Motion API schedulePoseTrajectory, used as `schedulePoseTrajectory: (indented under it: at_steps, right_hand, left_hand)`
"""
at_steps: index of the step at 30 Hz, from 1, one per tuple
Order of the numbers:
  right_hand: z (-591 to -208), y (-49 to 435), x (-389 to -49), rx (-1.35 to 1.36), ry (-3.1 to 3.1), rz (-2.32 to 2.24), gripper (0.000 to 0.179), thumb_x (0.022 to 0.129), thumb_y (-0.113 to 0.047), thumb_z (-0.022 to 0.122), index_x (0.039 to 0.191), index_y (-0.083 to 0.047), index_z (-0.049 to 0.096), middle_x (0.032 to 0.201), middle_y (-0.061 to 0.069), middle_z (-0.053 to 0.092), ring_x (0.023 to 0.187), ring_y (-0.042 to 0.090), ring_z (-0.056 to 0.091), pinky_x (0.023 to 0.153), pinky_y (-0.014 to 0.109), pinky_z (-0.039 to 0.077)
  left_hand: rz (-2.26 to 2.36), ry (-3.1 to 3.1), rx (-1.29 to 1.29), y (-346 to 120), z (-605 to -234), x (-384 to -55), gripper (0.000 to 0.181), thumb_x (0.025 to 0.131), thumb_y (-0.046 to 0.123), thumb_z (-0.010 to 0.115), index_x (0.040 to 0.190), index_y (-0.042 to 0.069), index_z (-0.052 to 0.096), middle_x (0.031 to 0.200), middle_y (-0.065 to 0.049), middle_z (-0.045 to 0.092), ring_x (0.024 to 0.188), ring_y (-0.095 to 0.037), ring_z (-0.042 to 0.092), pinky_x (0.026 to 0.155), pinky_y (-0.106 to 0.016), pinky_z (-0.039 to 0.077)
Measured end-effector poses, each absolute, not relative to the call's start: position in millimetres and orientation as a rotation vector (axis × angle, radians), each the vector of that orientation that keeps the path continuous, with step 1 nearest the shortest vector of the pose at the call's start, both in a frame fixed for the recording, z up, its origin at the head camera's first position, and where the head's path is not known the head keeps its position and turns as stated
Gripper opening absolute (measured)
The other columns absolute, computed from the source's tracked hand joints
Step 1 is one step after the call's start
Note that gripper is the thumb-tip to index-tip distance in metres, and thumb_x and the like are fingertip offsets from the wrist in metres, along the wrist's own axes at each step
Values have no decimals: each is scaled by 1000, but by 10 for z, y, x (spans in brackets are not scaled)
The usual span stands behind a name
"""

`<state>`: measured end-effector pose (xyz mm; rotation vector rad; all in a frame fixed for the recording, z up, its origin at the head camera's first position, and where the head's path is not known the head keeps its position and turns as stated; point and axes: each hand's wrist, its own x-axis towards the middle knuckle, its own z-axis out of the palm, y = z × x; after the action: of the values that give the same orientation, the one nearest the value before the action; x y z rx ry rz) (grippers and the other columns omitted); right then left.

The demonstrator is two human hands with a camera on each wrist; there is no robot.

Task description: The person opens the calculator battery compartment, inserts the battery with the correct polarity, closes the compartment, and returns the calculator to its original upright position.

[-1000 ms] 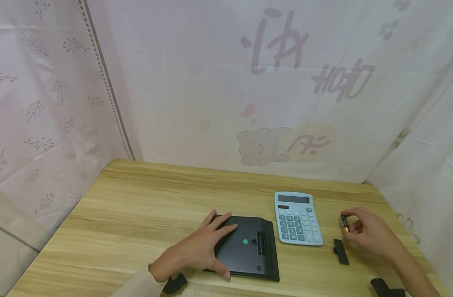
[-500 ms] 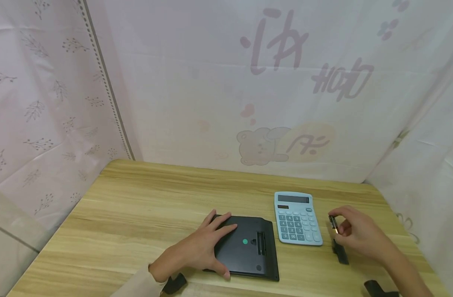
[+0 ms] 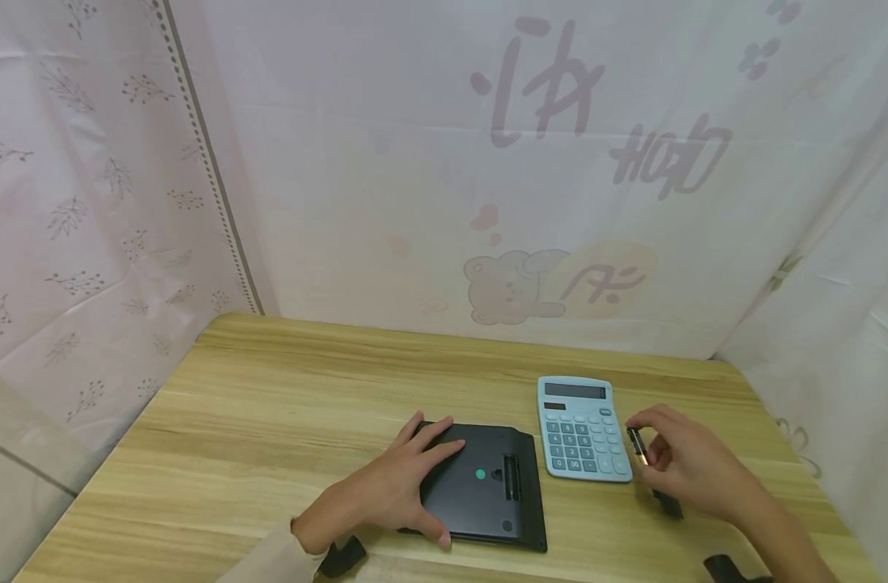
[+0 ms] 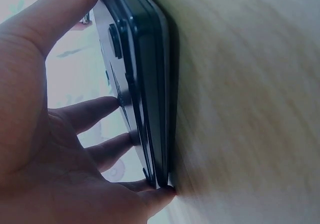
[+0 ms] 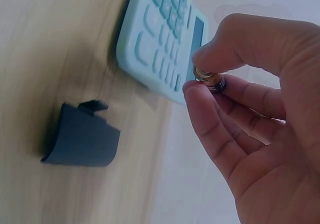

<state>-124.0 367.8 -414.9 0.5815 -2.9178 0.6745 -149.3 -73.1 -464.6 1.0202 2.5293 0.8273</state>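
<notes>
A flat black device (image 3: 480,506) lies face down, its battery slot (image 3: 511,478) uncovered near the right side. Whether a battery sits in that slot, I cannot tell. My left hand (image 3: 400,478) rests spread on the device's left part, thumb at the near edge; the left wrist view shows fingertips touching its back and edge. Between thumb and fingertips my right hand (image 3: 694,461) pinches a small battery (image 5: 212,80), held above the table right of the light-blue calculator (image 3: 578,429). Partly hidden below that hand is a black battery cover (image 5: 85,136).
The wooden table (image 3: 291,389) carries everything. Its back edge meets a pale printed curtain (image 3: 371,202), with more curtain at both sides. Black straps (image 3: 342,557) show at the wrists near the front.
My right hand has moved left with the battery, from right of the battery cover to beside the light-blue calculator, now covering part of the cover. The left hand and black device stay put.
</notes>
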Motion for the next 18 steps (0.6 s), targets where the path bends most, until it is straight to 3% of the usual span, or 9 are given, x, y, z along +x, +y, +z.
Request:
schedulePoseTrajectory:
  at_steps: [8, 18]
  right_hand:
    - [-4111, 3560, -1233, 644, -2928, 664, 54, 77, 5, 91, 126, -1, 69, 119, 1, 66, 77, -2, 57, 63, 24, 56]
    - [-4094, 3436, -1229, 683, -2965, 669, 59, 76, 6, 90, 129, -3, 68, 124, -1, 66, 81, -2, 58, 66, 25, 57]
  left_hand:
    - [824, 2528, 1011, -732, -4651, -1494, 118, 73, 55, 102, 170, 20, 44, 182, -5, 20, 166, -50, 6, 120, -72, 36]
    - [812, 2539, 1008, -729, -4632, -1484, 118, 73, 55, 103, 170, 20, 45, 182, -5, 21, 166, -50, 7, 121, -71, 36]
